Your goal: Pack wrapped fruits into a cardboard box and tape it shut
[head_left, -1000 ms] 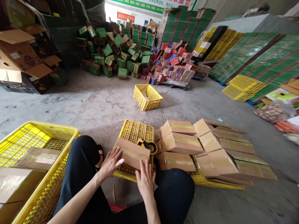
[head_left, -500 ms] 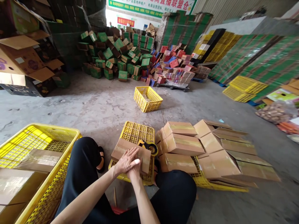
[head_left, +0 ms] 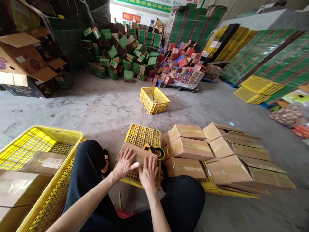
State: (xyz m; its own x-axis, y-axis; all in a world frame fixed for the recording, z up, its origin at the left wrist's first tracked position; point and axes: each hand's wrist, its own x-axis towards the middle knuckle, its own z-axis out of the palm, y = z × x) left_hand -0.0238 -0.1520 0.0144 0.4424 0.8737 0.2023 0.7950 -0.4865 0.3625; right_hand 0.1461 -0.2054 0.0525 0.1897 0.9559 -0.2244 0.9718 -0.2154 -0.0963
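A small brown cardboard box [head_left: 140, 154] lies on an upturned yellow crate [head_left: 144, 136] between my knees. My left hand [head_left: 125, 164] lies flat on the box's left part, fingers spread. My right hand [head_left: 149, 171] rests flat on its near right part, fingers stretched out. Both hands hold nothing. A black and yellow tape dispenser [head_left: 154, 150] sits on the crate right behind the box.
Taped brown boxes [head_left: 190, 148] are piled to the right on flat yellow crates. A big yellow crate [head_left: 48, 141] with boxes stands at my left. A small yellow basket [head_left: 154, 100] sits ahead on the concrete floor. Heaps of green and red cartons fill the back.
My hands were apart on the box, then crossed over each other at its middle. Now they lie side by side, flat on its top.
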